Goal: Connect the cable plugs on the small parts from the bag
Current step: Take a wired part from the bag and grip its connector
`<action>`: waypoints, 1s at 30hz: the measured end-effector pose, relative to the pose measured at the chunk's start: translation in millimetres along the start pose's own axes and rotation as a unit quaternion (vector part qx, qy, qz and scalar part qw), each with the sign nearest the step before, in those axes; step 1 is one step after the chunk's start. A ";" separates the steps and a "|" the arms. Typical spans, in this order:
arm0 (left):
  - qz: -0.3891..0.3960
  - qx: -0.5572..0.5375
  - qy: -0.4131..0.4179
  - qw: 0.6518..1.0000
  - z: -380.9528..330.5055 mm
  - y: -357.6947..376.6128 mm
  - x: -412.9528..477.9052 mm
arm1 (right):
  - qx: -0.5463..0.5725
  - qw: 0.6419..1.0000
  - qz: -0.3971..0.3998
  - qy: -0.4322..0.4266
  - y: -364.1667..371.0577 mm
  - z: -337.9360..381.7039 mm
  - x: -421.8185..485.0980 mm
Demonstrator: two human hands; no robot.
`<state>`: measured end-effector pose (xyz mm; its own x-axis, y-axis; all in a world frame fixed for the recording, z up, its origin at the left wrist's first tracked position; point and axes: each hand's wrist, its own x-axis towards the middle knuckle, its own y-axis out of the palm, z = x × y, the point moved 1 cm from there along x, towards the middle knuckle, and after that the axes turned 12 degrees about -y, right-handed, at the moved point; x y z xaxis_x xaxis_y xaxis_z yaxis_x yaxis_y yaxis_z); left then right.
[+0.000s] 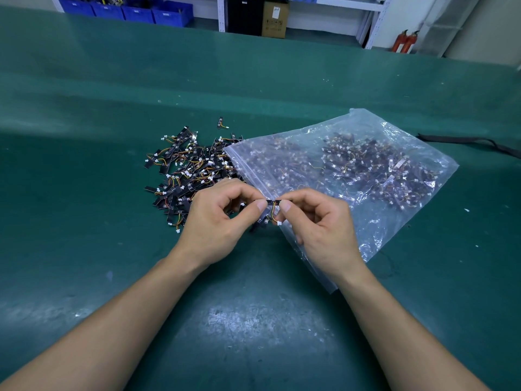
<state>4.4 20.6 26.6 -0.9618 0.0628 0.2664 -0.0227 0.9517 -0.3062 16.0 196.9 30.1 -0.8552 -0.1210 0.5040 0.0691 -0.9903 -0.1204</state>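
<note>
A green table (112, 263) fills the view. On its right lies a clear zip bag (375, 221) full of small black parts; a loose pile (186, 167) of them spreads just left of its mouth. Near the middle, the left hand (217, 218) and right hand (318, 224) pinch one small part (270, 205) between them, fingers curled, above the bag's near-left edge. Its white plug (279, 223) dangles just below.

I see a wide green bench mat (253, 80) filling most of the view, w/ light glaring off it at bottom centre. Along the far edge, L to R: blue storage bins (124, 9), white metal rack (222, 12) w/ a black case (244, 15) and cardboard box (275, 19) under its shelf, two red fire extinguishers (406, 40), pale wall (485, 29). A black strap (465, 139) lies on the mat, right side.
</note>
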 end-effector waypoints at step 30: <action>-0.004 0.005 0.006 1.000 0.0 -0.4 0.4 | -0.021 0.999 -0.012 0.030 -0.5 1.9 -1.1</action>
<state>4.0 20.2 26.8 -0.9585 0.0593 0.2788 -0.0323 0.9493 -0.3128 17.9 197.5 31.2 -0.8859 -0.0917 0.4547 0.0281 -0.9891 -0.1449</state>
